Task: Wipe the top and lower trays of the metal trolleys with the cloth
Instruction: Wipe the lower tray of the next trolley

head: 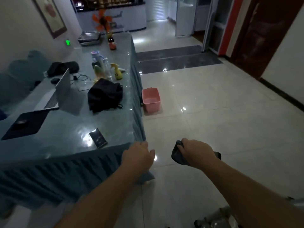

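The right hand (195, 151) is gripping a dark grey cloth (178, 155), its fingers curling round the bunched fabric, which is hanging crumpled below the knuckles and poking out a little at the wrist side. The cloth is being held in the air above the glossy tiled floor (213, 99), just right of the desk (69, 129) corner. The left hand (139, 156) is reaching forward with relaxed, loosely spread fingers, holding nothing, near the desk's corner and its pleated blue skirt. On the desk are lying a black bag (105, 94), an open laptop (57, 94), a yellow spray bottle (117, 71) and a dark phone (98, 138). A pink bucket (151, 99) is standing on the floor beside the desk.
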Demonstrator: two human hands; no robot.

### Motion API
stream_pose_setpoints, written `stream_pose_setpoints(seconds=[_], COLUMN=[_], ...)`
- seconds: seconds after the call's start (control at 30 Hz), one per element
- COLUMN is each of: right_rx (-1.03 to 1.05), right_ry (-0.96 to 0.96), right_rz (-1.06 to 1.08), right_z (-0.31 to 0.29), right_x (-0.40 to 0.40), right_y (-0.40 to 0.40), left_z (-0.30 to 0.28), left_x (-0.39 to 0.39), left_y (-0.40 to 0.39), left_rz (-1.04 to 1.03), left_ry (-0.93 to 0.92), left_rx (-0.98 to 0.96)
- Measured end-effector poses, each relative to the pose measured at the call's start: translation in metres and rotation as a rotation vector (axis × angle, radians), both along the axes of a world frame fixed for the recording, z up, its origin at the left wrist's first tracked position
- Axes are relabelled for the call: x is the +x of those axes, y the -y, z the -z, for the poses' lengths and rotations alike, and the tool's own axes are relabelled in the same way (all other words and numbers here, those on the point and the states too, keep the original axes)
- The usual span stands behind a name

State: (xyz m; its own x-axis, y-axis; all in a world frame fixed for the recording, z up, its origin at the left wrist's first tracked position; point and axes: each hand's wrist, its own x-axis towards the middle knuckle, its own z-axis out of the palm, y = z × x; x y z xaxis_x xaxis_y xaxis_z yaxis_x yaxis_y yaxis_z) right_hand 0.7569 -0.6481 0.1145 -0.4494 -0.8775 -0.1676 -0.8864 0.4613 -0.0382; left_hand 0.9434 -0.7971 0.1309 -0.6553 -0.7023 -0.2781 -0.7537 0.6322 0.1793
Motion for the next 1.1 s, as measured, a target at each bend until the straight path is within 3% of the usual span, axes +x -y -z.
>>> stream_pose_setpoints(seconds=[0.27,0.6,1.0,1.1], right_rx=[-0.046,0.065,0.035,0.034], right_ry=[0.041,0.069,0.209,0.222], right_rz=[0.28,0.622,1.212,1.248], right_z=[-0.001,0.04,0.082,0.097], right_x=[-0.138,-0.3,-0.436,-0.484], right_y=[0.055,0.079,-0.05,-0.101], left_z=[0.013,0.052,0.075,0.079], left_x=[-0.181,-0.422,-0.677,-0.741], left_y=[0.078,0.159,0.018,-0.036], left_rz=[0.186,0.605,1.195,1.284], left_ry=[0.024,0.093,0.159,0.174], left_rx=[-0.017,-0.02,-0.03,-0.057])
